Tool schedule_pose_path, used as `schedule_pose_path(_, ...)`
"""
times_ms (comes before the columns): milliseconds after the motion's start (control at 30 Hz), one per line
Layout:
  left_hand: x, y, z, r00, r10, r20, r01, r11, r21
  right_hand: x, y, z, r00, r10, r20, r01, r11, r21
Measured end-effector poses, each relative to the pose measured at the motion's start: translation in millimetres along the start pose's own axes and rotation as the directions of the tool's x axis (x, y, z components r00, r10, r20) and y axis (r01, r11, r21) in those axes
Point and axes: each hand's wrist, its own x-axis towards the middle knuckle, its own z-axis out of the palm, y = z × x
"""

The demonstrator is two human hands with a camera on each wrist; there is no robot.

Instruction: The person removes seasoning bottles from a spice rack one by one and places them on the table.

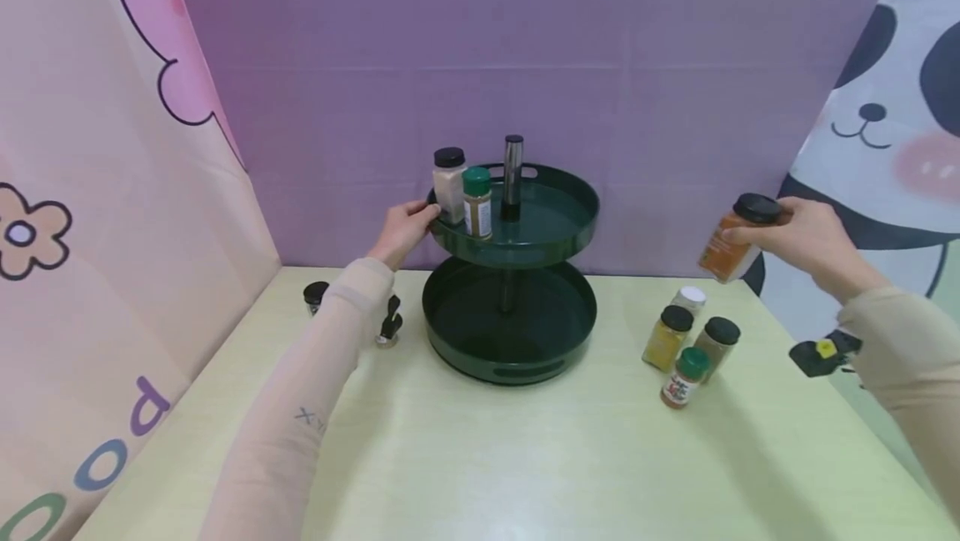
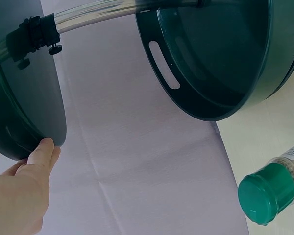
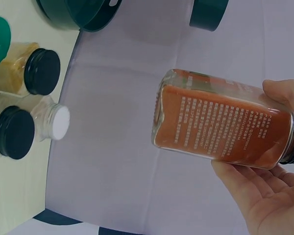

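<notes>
My left hand (image 1: 403, 232) holds the left rim of the upper tray of a dark green two-tier turntable rack (image 1: 551, 251). In the left wrist view its fingers (image 2: 43, 152) lie against the tray's underside; the thumb is hidden there. Close to that hand, a black-lidded jar of pale powder (image 1: 449, 189) and a green-capped spice bottle (image 1: 477, 206) stand on the upper tray. Raised above the table at the right, my right hand (image 1: 817, 245) grips a black-lidded spice jar (image 1: 726, 251). Orange-red powder fills most of this tilted jar, seen closely in the right wrist view.
On the right of the table (image 1: 540, 458) stand a yellow jar (image 1: 663, 345), a white-capped jar (image 1: 690, 299), a black-lidded jar (image 1: 717, 345) and a green-capped bottle (image 1: 681, 387). A black-lidded jar (image 1: 316, 295) is partly hidden behind the left arm. A purple cloth (image 1: 375, 107) hangs behind.
</notes>
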Motion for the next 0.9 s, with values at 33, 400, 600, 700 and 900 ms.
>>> schedule_pose_path(33,0.1,0.0,0.0,1.000,0.000,0.001,0.000,1.000,0.001,-0.4,1.6,-0.4,1.000,0.002,-0.003,-0.002,1.000,-0.005)
schedule_pose_path(400,-0.9,0.8,-0.2,1.000,-0.005,0.007,0.005,1.000,-0.014,-4.5,19.0,-1.9,0.999,0.036,-0.020,-0.037,0.998,-0.041)
schedule_pose_path(600,-1.3,0.7,-0.1,1.000,-0.014,0.012,0.015,1.000,-0.010,-7.3,28.8,-5.3,0.999,0.047,-0.013,-0.048,0.996,-0.070)
schedule_pose_path(700,-1.1,1.1,0.2,1.000,-0.015,0.013,0.015,1.000,-0.010,-8.5,33.7,-7.3,0.999,0.047,-0.002,-0.047,0.996,-0.075)
schedule_pose_path(900,0.5,0.5,2.0,1.000,-0.012,0.005,0.012,1.000,-0.013,-10.5,45.9,-7.7,0.998,0.054,0.012,-0.053,0.995,-0.081)
